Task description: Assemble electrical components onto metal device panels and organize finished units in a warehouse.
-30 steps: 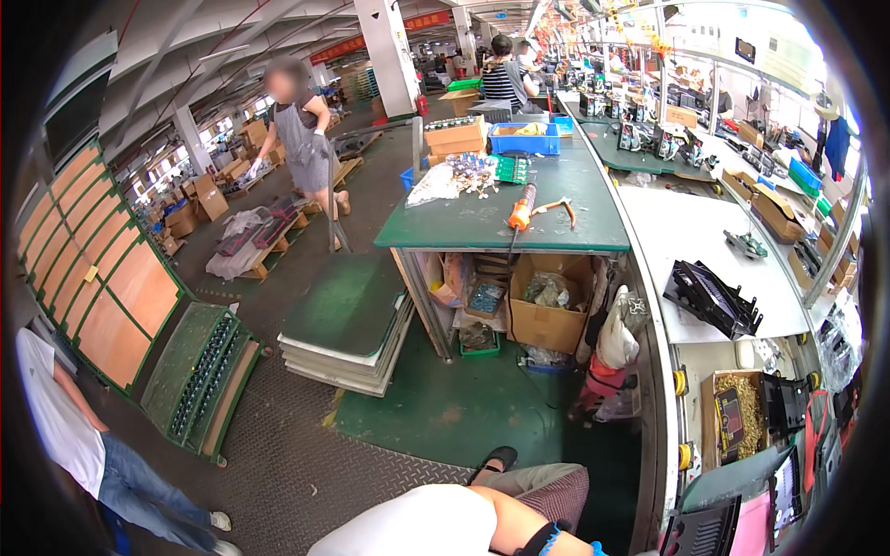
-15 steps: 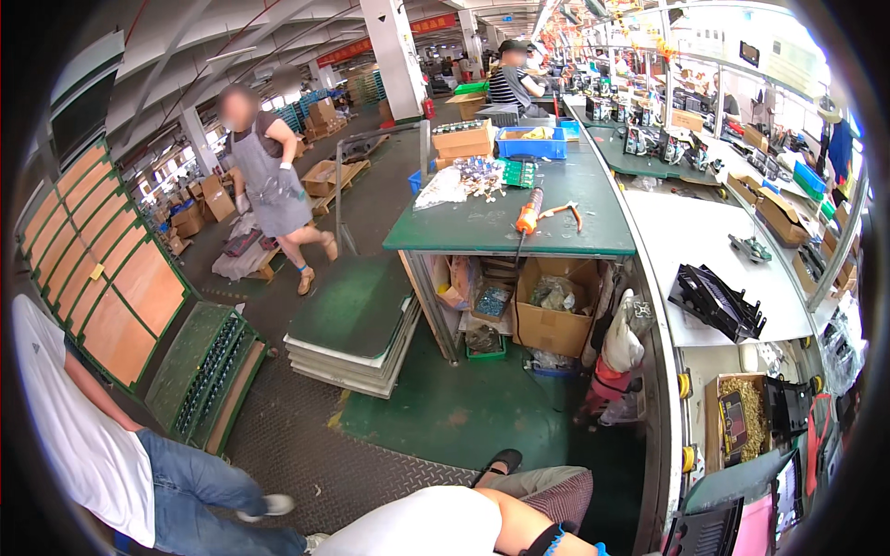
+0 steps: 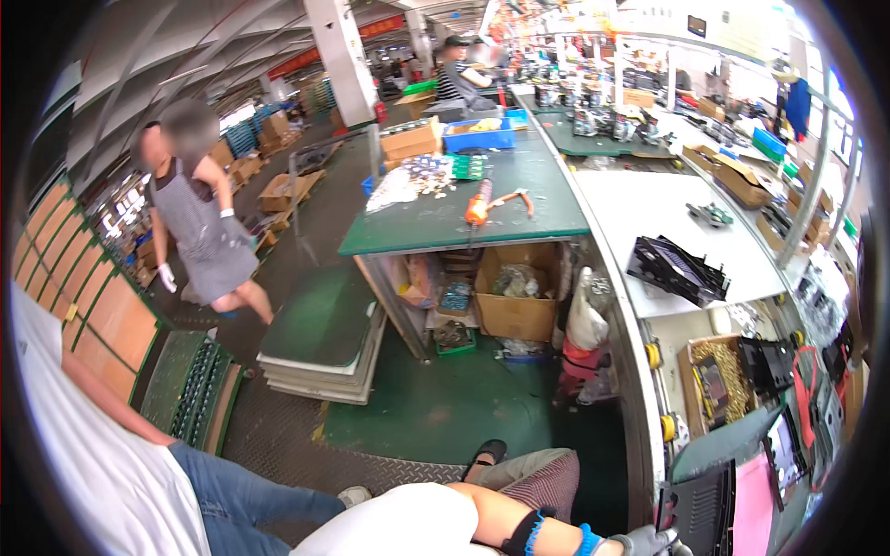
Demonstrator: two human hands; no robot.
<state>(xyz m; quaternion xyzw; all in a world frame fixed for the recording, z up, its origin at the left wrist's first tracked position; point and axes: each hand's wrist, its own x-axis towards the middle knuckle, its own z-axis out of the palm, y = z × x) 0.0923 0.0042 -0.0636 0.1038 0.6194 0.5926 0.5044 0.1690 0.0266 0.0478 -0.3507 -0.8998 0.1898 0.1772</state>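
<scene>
1. At the lower right, the grey-gloved left hand (image 3: 646, 541) is by the left edge of a flat, black, slotted panel (image 3: 702, 508); whether its fingers grip cannot be told. The right hand is out of view.
2. Likely stiff, fairly light and a little slippery, the panel seems best held by its plain rims, off the slots.
3. Just beside it stands a flat pink sheet (image 3: 754, 505); farther up, an open box (image 3: 687, 389) holds small gold-coloured pieces (image 3: 739, 372).

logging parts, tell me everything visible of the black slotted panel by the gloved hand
The black slotted panel looks stiff, perhaps plastic, with slots across its face. It sits slanted at lower right, left of a pink sheet, bottom cut off. The gloved left hand is at its left edge, grip unclear.
</scene>
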